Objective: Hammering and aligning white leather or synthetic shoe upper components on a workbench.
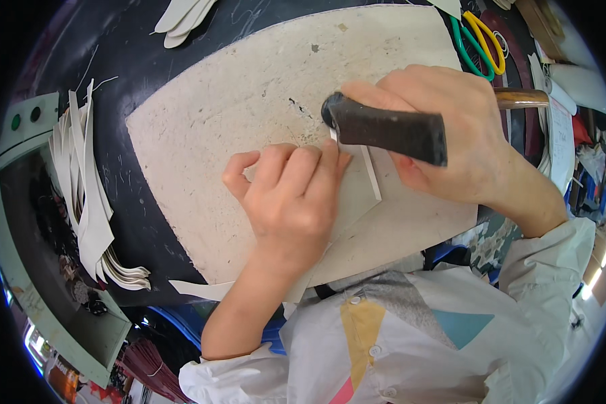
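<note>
The right hand is closed around one hammer, its dark head above one pale sheet; the left hand sets bent fingers on that sheet, though whether they pinch I cannot tell. Beyond the right grip lies one pair of scissors. Well left of both grips, past pale strips, I find one open greenish metal box, apparently holding dark scraps.

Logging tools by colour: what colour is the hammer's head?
Blackish brown, nearly black; the hammer's head shows in the head view, the only one.
</note>
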`<state>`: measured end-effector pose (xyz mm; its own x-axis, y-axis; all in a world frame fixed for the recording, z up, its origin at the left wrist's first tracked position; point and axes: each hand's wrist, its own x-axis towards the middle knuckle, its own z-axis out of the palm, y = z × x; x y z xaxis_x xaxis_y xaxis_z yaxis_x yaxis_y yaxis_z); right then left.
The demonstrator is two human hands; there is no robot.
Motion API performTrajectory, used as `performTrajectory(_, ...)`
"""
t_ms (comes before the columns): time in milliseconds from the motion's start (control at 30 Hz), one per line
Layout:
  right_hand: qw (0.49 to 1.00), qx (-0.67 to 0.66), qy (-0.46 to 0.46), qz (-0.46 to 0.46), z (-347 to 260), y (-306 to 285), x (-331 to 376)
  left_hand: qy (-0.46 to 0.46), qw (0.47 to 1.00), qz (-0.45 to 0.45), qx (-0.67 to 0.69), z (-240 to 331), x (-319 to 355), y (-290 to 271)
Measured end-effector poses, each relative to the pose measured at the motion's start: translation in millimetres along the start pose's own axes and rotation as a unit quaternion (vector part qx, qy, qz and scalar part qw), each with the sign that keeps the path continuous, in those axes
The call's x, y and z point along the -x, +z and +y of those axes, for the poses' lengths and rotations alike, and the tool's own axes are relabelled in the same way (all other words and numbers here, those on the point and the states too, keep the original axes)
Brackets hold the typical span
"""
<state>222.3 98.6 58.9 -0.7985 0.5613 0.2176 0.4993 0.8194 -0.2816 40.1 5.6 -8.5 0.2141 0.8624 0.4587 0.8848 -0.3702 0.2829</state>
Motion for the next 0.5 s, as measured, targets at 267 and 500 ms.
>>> performTrajectory(267, 1.000, -0.009, 0.010, -0.008, -4.5, 4.9, 9.5, 0.014, 1.000, -0.009, -0.027, 3.0, -0.8, -7.2)
performTrajectory(500, 0.998, -0.046, 0.031, 0.028, -13.0, 5.0, 11.9, 0.025, 0.999, -0.035, -0.034, 11.7, 5.4, -8.2)
